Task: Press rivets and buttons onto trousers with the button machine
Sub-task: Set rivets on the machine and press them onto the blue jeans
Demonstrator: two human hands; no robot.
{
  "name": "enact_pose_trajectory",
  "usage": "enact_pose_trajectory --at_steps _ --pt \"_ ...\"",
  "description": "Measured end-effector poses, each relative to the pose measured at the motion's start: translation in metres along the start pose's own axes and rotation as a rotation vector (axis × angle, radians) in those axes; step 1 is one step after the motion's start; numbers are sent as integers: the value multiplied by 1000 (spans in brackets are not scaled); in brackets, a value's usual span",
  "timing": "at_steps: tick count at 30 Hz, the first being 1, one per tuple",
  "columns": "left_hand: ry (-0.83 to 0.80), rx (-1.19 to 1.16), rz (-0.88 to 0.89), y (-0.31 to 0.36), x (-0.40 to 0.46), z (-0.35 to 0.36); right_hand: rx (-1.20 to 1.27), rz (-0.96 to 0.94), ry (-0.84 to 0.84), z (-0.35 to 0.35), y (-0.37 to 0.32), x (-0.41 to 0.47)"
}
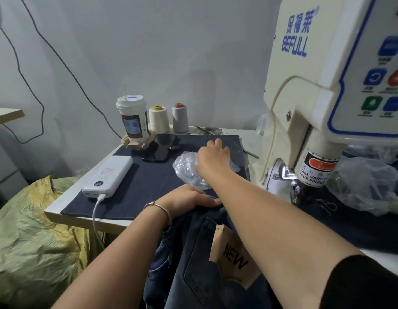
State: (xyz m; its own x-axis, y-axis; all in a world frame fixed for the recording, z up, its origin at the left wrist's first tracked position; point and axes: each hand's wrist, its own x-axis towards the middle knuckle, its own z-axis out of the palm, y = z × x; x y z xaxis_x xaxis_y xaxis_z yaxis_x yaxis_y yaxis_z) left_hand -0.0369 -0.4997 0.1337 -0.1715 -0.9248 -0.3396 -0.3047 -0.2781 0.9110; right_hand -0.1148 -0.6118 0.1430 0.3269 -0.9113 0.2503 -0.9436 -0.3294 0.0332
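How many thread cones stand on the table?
2. The cream thread cone stands beside the drink cup; the grey thread cone stands to its right. The machine may hide others.

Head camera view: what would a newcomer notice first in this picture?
First the big cream button machine at the right, with blue lettering and coloured buttons. Then the two bare arms crossing the middle: the right hand reaches into a clear plastic bag on the dark cloth mat, while the left hand rests flat on the jeans at the table edge.
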Motion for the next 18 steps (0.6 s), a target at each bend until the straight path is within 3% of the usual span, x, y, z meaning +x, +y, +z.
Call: enact_pose_trajectory --at_steps 18 --pt "45 62 -28 1 0 -1 34 39 -101 12 -14 12"
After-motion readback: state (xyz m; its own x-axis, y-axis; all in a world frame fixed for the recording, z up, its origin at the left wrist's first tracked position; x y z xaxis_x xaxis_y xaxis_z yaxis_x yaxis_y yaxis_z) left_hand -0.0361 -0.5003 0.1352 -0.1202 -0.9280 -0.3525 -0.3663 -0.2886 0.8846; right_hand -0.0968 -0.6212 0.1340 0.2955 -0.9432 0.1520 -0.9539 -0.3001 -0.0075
